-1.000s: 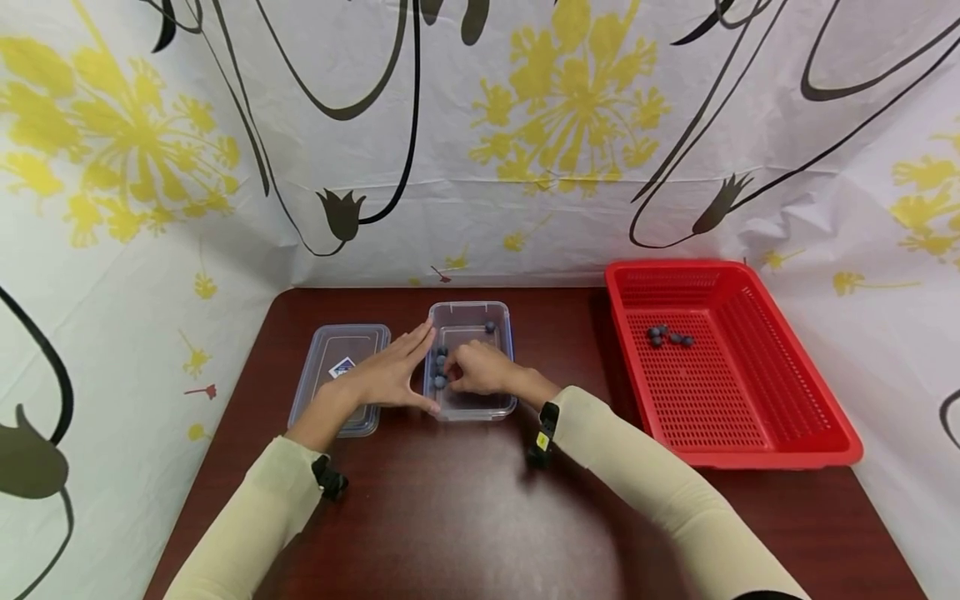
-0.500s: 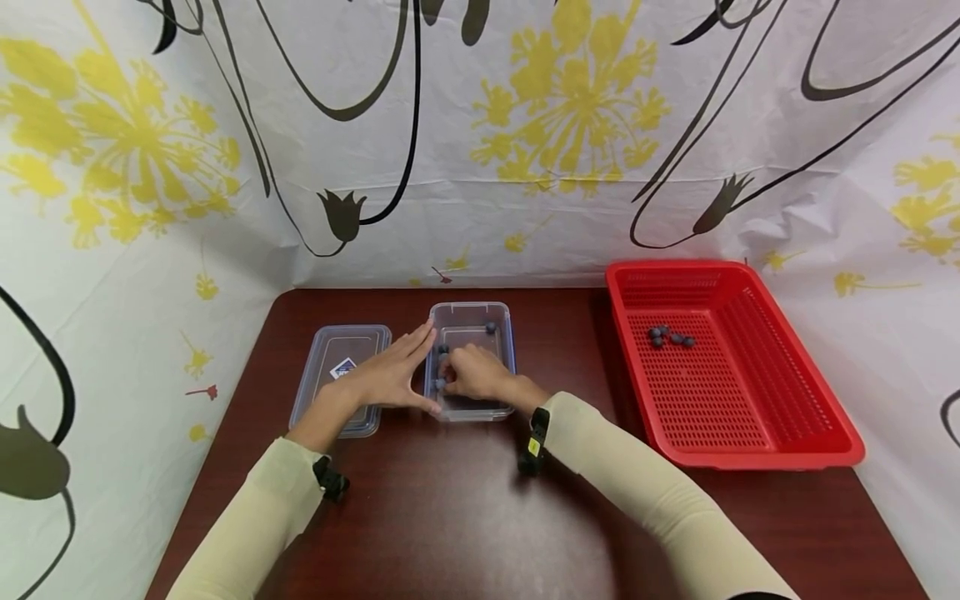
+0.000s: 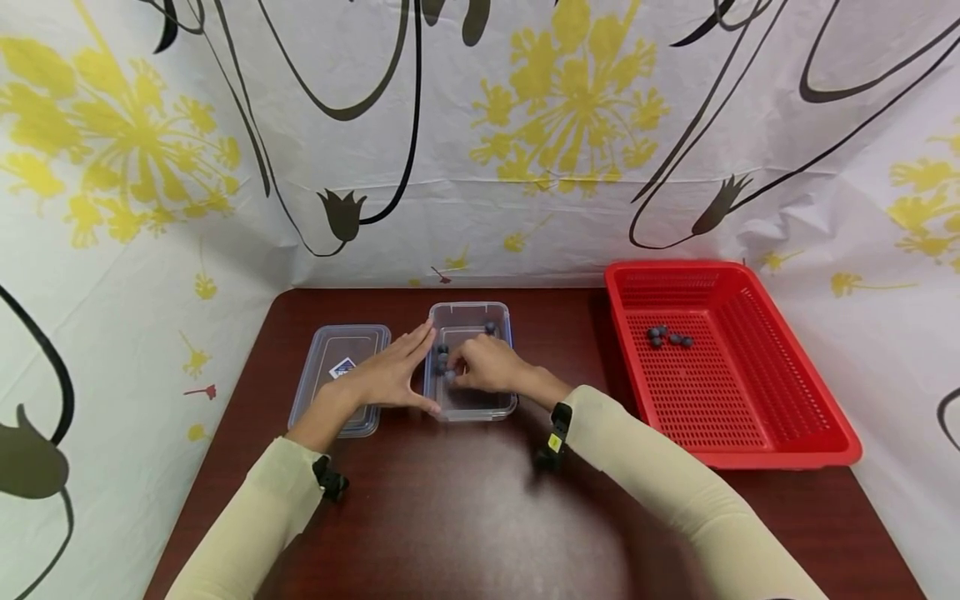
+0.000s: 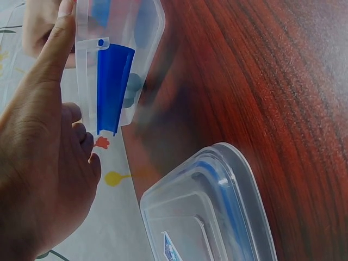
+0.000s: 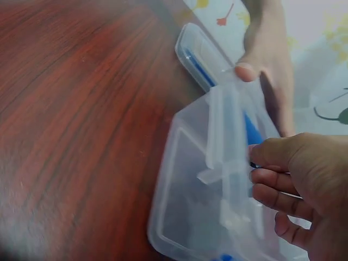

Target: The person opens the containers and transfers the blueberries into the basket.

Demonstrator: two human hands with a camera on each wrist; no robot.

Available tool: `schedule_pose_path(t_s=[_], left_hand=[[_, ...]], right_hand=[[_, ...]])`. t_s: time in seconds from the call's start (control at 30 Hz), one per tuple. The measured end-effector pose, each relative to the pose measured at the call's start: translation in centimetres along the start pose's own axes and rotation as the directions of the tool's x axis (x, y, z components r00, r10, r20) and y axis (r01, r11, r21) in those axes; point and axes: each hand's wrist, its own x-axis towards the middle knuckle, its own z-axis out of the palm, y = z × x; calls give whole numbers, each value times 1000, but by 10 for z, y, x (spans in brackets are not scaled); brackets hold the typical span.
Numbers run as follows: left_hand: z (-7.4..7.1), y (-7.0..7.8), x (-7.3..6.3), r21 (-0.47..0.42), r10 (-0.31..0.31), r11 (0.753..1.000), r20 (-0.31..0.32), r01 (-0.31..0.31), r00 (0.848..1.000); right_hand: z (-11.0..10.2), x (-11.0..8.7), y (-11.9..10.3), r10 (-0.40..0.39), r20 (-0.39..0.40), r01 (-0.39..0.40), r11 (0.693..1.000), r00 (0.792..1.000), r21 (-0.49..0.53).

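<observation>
Straight, spread fingers of the left hand [image 3: 390,372] rest against the container [image 3: 476,413]; slackened support may let it slide. Inside, loose blueberries [image 3: 442,359] lie just left of the curled fingers of the right hand [image 3: 491,364], which pinch a single blueberry [image 3: 450,377]; uneven pressure may eject it.
</observation>
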Motion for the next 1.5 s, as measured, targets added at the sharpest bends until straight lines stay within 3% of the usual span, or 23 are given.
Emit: schedule_pose_path(t_s=[0.57, 0.77, 1.07, 1.3, 1.5], left_hand=[[0, 0, 0, -7, -3, 1000, 9, 4, 1000], [1, -1, -1, -10, -12, 1000, 8, 12, 1000], [1, 0, 1, -4, -13, 1000, 7, 13, 1000], [0, 1, 1, 0, -9, 1000, 5, 9, 1000], [0, 1, 0, 0, -16, 1000, 9, 16, 1000]], right_hand=[[-68, -39, 14, -23, -86, 26, 999, 996, 38], [-89, -58, 28, -25, -111, 30, 998, 993, 49], [-118, -96, 57, -94, -121, 101, 994, 988, 49], [-141, -123, 85, -37, -119, 43, 998, 992, 46], [-151, -149, 121, 39, -148, -38, 999, 988, 5]])
